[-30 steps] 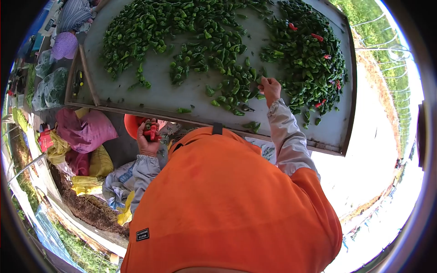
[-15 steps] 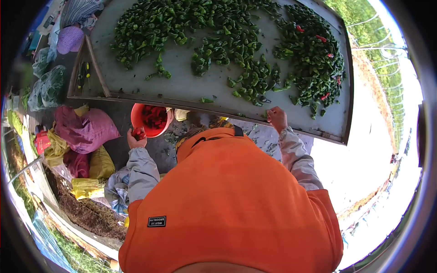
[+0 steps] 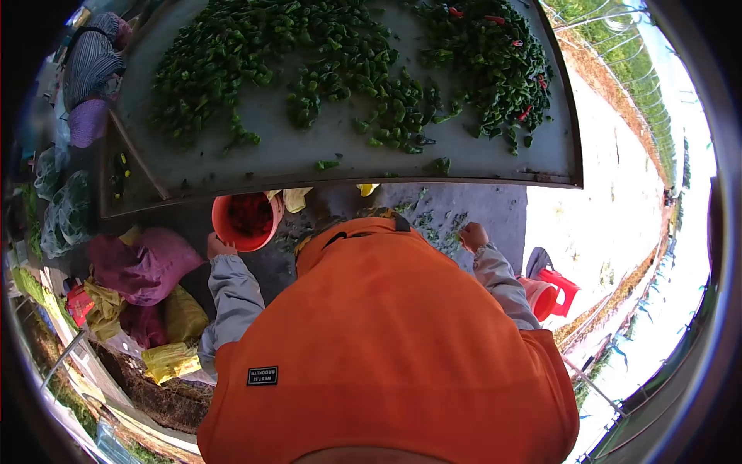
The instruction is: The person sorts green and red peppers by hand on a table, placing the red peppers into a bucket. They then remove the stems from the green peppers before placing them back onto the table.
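My left hand (image 3: 220,247) is curled at the lower left side of a red bucket (image 3: 267,238) that holds red peppers (image 3: 251,213). What it grips, if anything, is too small to make out. My right hand (image 3: 473,236) is closed, off the near edge of the tray and above the floor; its contents are hidden. Green peppers (image 3: 332,58) lie in heaps on the large grey tray (image 3: 270,164). A few red ones (image 3: 495,19) show in the right-hand heap.
Pink and yellow sacks (image 3: 151,263) lie at the left, below plastic bags (image 3: 73,213). A yellow-and-black tool (image 3: 122,164) sits in the tray's left corner. Another red bucket (image 3: 541,298) and a red stool (image 3: 562,290) stand right of my right arm. Green scraps litter the floor (image 3: 495,205).
My left hand has moved down and left, and the red peppers it held no longer show. My right hand has come away from the tray edge. The view has shifted, revealing the right-hand bucket and stool.
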`<state>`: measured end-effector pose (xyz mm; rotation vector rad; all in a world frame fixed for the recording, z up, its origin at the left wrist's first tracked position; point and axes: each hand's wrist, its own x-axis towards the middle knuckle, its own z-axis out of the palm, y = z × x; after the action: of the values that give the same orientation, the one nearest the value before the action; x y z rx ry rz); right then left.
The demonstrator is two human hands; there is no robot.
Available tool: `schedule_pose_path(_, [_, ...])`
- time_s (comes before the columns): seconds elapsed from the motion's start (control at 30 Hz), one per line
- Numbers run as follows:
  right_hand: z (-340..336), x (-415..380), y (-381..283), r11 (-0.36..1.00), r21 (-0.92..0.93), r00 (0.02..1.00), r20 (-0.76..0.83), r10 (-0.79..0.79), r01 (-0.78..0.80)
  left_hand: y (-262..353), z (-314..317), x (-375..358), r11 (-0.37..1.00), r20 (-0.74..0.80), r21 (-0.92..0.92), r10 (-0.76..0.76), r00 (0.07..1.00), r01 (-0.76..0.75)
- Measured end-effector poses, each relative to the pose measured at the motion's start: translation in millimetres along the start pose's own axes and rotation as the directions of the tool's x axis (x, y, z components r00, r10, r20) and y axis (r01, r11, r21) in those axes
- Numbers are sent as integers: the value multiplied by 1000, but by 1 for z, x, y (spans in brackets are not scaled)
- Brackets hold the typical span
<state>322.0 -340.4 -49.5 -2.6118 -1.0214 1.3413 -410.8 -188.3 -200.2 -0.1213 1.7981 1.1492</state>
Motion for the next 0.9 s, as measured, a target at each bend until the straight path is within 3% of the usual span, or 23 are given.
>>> schedule_pose_path(0.03, [0, -2, 3, 998, -69, 1000, 12, 11, -10, 11, 20, -15, 999, -134, -39, -2, 991, -3])
schedule_pose_path(0.1, [2, 11, 17, 987, -133, 987, 118, 111, -95, 42, 71, -90, 976, -197, 148, 188, 962, -160])
schedule_pose_path(0.17, [3, 16, 27, 944, -328, 1000, 20, -20, 26, 51, 115, -146, 879, -88, 233, 445, 891, -416])
schedule_pose_path(0.2, [4, 18, 29, 904, -421, 995, -20, -93, 76, 42, 126, -143, 772, 59, 295, 573, 818, -562])
schedule_pose_path(0.27, [-1, 18, 26, 956, -279, 996, -12, -94, 87, 18, 158, -144, 502, 318, 341, 734, 600, -795])
schedule_pose_path(0.33, [1, 32, 37, 985, -131, 994, 0, -113, 112, 8, 193, -183, 499, 581, 313, 573, 578, -808])
schedule_pose_path(0.37, [14, 59, 68, 989, -60, 991, 10, -134, 134, 6, 212, -213, 384, 617, 400, 558, 555, -832])
schedule_pose_path(0.4, [20, 73, 87, 988, 11, 988, 21, -155, 155, 2, 228, -225, 166, 696, 436, 561, 448, -884])
schedule_pose_path(0.53, [-3, 37, 73, 973, -14, 972, 47, -230, 231, -28, 272, -229, -163, 801, 410, 534, 269, -897])
schedule_pose_path(0.57, [-5, 35, 83, 970, -41, 970, 59, -237, 239, -32, 277, -225, -201, 810, 454, 499, 308, -868])
schedule_pose_path(0.67, [-21, 21, 97, 987, -7, 980, 123, -157, 159, -33, 287, -215, -225, 789, 600, 327, 521, -767])
schedule_pose_path(0.7, [-28, 14, 105, 994, 23, 983, 148, -111, 109, -31, 290, -211, -157, 780, 607, 307, 546, -779])
schedule_pose_path(0.77, [-17, 43, 180, 879, -220, 905, 153, -397, 423, -24, 298, -199, -18, 771, 607, 253, 584, -794])
schedule_pose_path(0.83, [-19, 48, 199, 860, -269, 895, 235, -379, 434, -13, 315, -188, 148, 663, 556, 515, 544, -818])
schedule_pose_path(0.87, [-22, 48, 204, 931, -213, 927, 299, -228, 297, -14, 317, -185, 222, 576, 516, 625, 527, -827])
schedule_pose_path(0.9, [-23, 49, 208, 888, -317, 914, 342, -221, 333, -13, 320, -197, 33, 519, 547, 770, 370, -836])
